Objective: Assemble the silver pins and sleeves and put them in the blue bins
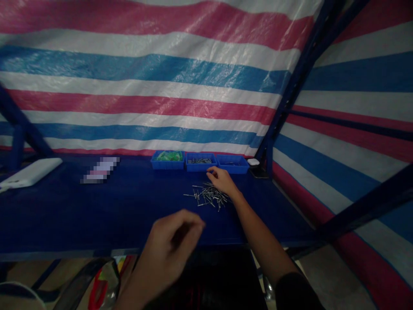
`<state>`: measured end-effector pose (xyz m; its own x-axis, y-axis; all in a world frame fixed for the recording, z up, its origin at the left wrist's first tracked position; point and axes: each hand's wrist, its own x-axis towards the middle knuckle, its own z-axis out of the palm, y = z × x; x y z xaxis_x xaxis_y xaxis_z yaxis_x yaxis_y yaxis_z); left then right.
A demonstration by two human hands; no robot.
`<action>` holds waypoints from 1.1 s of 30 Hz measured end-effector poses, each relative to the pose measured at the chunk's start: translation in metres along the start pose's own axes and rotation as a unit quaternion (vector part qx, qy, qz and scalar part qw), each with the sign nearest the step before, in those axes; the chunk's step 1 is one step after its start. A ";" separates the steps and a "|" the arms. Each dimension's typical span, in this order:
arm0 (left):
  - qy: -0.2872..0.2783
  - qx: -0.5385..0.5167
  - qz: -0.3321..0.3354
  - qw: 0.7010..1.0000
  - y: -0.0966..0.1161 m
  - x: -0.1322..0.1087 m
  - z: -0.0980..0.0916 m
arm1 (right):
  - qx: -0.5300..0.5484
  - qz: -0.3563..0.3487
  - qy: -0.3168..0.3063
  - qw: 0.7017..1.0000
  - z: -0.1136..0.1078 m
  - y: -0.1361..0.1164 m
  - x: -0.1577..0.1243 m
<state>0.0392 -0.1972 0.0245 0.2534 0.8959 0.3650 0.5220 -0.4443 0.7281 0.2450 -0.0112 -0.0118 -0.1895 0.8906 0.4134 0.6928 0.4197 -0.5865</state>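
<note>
A loose pile of thin silvery blind rivets (211, 196) lies on the dark blue tabletop (135, 211). My right hand (223, 181) is over the far right side of the pile, fingers curled and thumb near the index finger, close to the front of the middle blue bin (200, 162). Anything between those fingertips is too small to make out. Nearer to me, my left hand (171, 247) hovers at the table's front edge, thumb and index finger pinched together. Whatever that pinch holds, if anything, cannot be seen. Small metal pieces lie in the middle bin.
Left of it stands a blue bin (167, 165) with green plastic; at right, another bin (232, 165) holds a few metal pieces. Beyond are a white case (253, 162) and a dark phone-like object (258, 172). A white power bank (32, 172) lies far left. Blue frame posts (269, 142) and striped sheeting surround the table.
</note>
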 end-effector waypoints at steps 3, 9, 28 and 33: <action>-0.010 0.074 -0.028 0.997 -0.023 0.075 0.017 | 0.001 0.003 -0.005 1.000 0.000 0.001 0.000; -0.142 0.252 -0.055 0.956 -0.070 0.151 0.035 | -0.012 0.014 -0.015 1.000 0.003 0.000 0.000; -0.250 0.356 0.014 0.900 -0.056 0.157 0.047 | -0.023 0.003 -0.047 0.999 0.005 -0.006 -0.001; -0.276 0.346 0.005 0.897 -0.063 0.165 0.047 | -0.029 0.011 -0.059 0.998 0.006 -0.004 0.000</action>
<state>0.0866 -0.0215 0.0117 0.5253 0.8436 -0.1115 0.8497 -0.5128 0.1227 0.2380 -0.0122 -0.0140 -0.2518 0.9153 0.3145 0.7359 0.3921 -0.5519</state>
